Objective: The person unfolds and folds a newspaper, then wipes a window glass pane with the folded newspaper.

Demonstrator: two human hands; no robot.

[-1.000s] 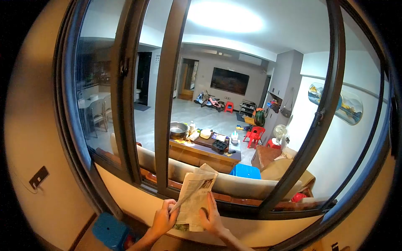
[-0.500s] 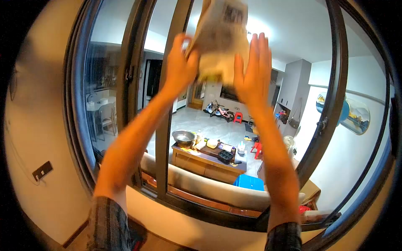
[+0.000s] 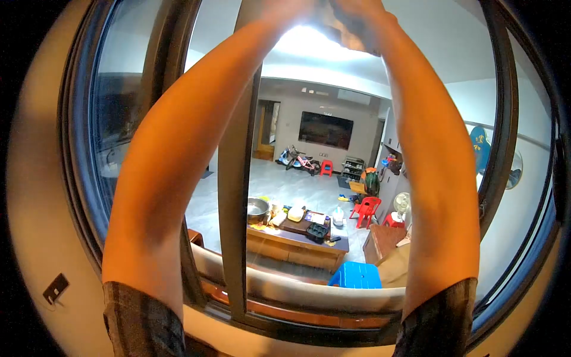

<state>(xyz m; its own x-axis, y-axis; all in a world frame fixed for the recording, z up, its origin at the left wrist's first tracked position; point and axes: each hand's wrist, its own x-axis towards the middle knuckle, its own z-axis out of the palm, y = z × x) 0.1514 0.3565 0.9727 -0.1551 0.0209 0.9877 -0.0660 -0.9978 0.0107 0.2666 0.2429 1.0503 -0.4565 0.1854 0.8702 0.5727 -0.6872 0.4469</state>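
Both my arms reach up in front of the window [image 3: 232, 196]. At the top edge of the view is my left hand [image 3: 290, 8], blurred and partly cut off, its fingers not readable. To its right my right hand [image 3: 367, 9] is also cropped by the edge, close beside a dark and tan piece of the newspaper [image 3: 351, 38]. Most of the paper is out of view. It is high on the window, in front of the bright ceiling light [image 3: 321, 46]. How each hand touches the paper is unclear.
Beyond the window are a sofa back [image 3: 321, 296], a low table [image 3: 297, 245] with a metal basin [image 3: 257, 207], a blue stool [image 3: 357, 275], a red chair [image 3: 366, 211] and a wall screen [image 3: 326, 130]. A wall socket [image 3: 56, 289] is at the left.
Both hands have risen with the newspaper from low by the sill to the top edge of the view. The right hand's fingers, spread flat half a second ago, are now blurred and cropped.
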